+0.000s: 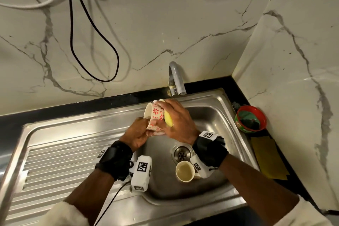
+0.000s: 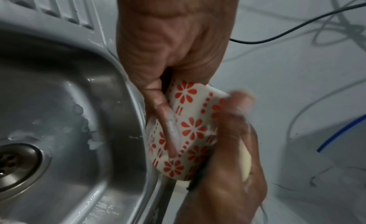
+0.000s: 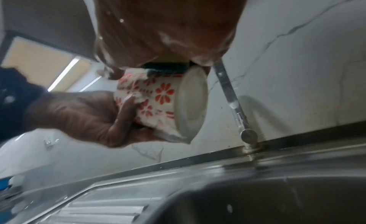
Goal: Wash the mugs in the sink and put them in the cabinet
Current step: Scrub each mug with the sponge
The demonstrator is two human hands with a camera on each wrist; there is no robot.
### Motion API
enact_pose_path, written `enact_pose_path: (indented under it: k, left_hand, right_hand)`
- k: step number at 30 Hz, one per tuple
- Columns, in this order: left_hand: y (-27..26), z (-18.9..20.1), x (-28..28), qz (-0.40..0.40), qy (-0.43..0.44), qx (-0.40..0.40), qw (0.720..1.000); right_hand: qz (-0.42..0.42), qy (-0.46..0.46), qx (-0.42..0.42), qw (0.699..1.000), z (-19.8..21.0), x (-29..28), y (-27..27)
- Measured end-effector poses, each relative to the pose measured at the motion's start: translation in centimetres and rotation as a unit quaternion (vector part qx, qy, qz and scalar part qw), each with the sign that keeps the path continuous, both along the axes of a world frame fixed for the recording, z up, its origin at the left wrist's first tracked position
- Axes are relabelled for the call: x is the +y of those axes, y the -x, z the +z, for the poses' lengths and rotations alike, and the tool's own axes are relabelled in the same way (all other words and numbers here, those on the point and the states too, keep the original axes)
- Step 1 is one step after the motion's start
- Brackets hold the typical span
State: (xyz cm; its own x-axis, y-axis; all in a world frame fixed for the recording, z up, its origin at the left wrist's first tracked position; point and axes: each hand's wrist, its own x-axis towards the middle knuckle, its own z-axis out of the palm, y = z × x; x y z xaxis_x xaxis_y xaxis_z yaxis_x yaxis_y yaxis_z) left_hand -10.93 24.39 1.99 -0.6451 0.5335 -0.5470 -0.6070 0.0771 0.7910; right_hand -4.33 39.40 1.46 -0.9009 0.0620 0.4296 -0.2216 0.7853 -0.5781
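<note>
Standing upright in the near part of the sink (image 1: 216,108) basin, just near of the drain (image 1: 182,154): a plain cream mug (image 1: 185,171), mouth up, pale residue inside. Ribbed draining board (image 1: 60,163) to the left of the basin.

Above the basin's far-left edge, the floral mug (image 1: 155,118) lies tipped on its side, mouth to the left, base to the right. Cream with red flower print.

Left hand (image 1: 136,135): fingers curled round the mug body from the near side, thumb laid along the printed wall; soap film on the thumb in the left wrist view.

Right hand (image 1: 176,121): fingers wrapped over a yellow sponge (image 1: 168,119), pressing it against the mug's upper side and base end. Right wrist view shows the sponge's dark green scouring face against the mug; suds on the palm.

Far: chrome tap (image 1: 175,79) at the sink's back rim, spout just beyond the hands. No water stream discernible.

Right, on the dark tabletop (image 1: 207,82): a red-rimmed tub (image 1: 251,118), and nearer, a yellow cloth (image 1: 267,158).
</note>
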Motion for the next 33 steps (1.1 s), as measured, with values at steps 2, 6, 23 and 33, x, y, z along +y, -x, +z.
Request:
enact_pose_path:
  k: [2,6,23,33]
  left_hand:
    - [-0.1,0.3,-0.1,-0.036,0.007,0.045,0.998]
    - [0.3,1.5,-0.1,-0.123,0.072,0.198,0.970]
    - [0.5,1.4,0.0,-0.286,0.147,0.407,0.855]
    - [0.2,-0.5,-0.1,-0.237,0.168,0.477,0.830]
  right_hand:
    - [-0.046,0.095,-0.078,0.991,0.6,1.1,0.5]
    - [-0.130,0.113,-0.070,0.983,0.4,-0.7,-0.5]
    - [-0.069,0.244,-0.138,0.957,1.1,-0.5,0.9]
    - [-0.167,0.407,-0.182,0.879,-1.4,-0.1,0.5]
